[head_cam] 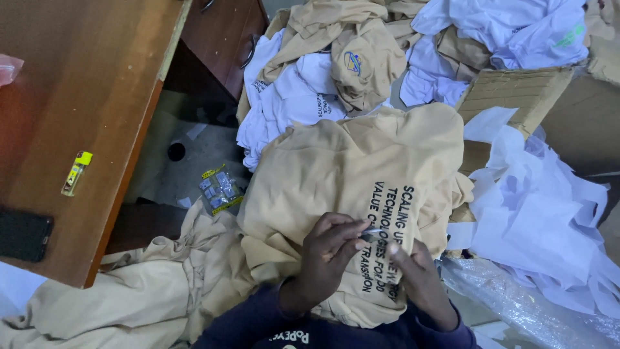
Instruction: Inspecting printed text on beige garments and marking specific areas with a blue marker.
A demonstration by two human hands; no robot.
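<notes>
Tan fabric fills the middle of the frame: a tan printed T-shirt lies spread across the person's lap, its block of black lettering running down the lower centre. Heaped tan and white garments occupy the top centre. White backing sheets lie crumpled at right, beside a cardboard flap at upper right. A brown wooden desk covers the upper left; its right edge runs diagonally down toward lower left. Clear plastic wrap sits at lower right.

Both hands work at lower centre, directly on the printed area. The left hand is curled, thumb and fingertips pinched on a small thin tool, possibly tweezers or a blade; the view is too small to confirm. The tool's long axis points right, across the lettering. The right hand lies just beside it, fingers partly closed and pressing the fabric near the print; it appears to grip nothing separate.

Open room is limited: garments crowd left and above, sheets crowd right.

Smaller items: a black phone at the desk's lower left, a yellow lighter above it, and a small yellow-edged packet on the floor left of the shirt.
</notes>
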